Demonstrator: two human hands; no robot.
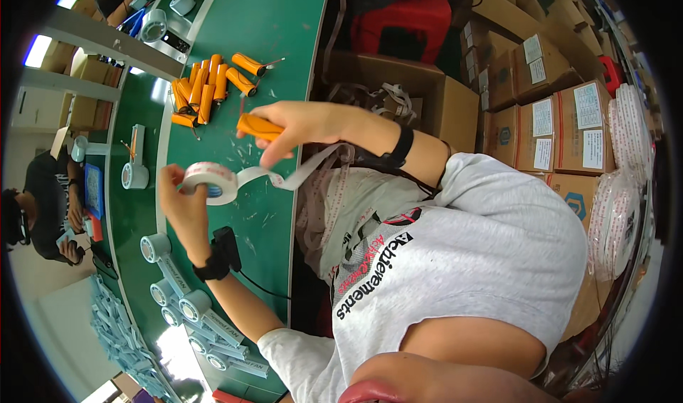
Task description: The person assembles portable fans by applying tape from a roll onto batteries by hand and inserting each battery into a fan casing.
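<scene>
The right hand point(302, 129) is curled closed around an orange cylinder point(260, 127), at ten o'clock over the green surface point(277, 54); the left hand point(183, 214), at nine o'clock, grips a white tape roll point(225, 180), its thumb by the core; a loose strip point(289, 182) runs from the roll just under the right thumb, and whether that thumb pinches it I cannot tell.

The work looks part-way: tape is drawn off but joined to the roll, and no wrap shows on the held cylinder; a heap of orange cylinders point(206, 97) lies beyond at ten o'clock, finished or waiting I cannot tell; pale-blue fan bodies point(193, 305) lie at eight.

An open cardboard box point(457, 111) at one o'clock holds crumpled strips point(398, 103); cartons point(504, 127) towards three look closed, contents hidden; clear bags point(610, 221) at three hold white rolls; the blue tray point(88, 189) at nine has contents too small to tell.
</scene>
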